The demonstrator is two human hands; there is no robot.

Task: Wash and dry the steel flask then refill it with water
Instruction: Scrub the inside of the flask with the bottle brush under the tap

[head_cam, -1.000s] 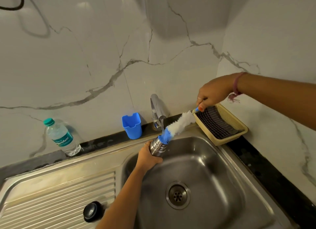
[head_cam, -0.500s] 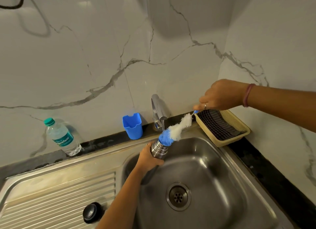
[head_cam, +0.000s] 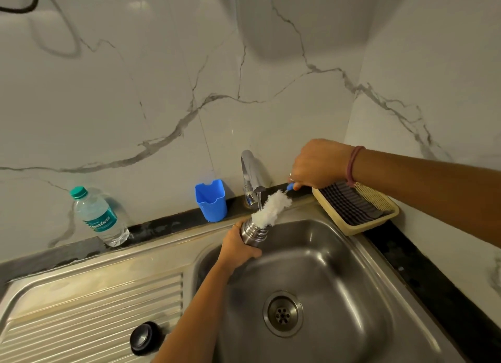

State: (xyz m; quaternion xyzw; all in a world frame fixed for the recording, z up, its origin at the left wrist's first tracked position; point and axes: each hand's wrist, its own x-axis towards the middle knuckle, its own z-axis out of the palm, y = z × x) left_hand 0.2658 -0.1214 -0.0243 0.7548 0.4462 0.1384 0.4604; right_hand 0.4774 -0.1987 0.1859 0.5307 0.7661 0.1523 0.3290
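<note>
From my head view, my left hand (head_cam: 240,250) wraps the steel flask (head_cam: 253,234) tilted over the sink (head_cam: 352,281), while my right hand (head_cam: 315,164) pinches the bottle brush (head_cam: 272,209) handle, its blue tip now sunk inside the mouth, so scrubbing is underway.

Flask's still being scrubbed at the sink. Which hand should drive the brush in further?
Right. The right hand already grips the bottle brush by its blue handle, bristles entering the flask mouth. The left hand is wrapped around the flask, steadying it over the sink.
</note>
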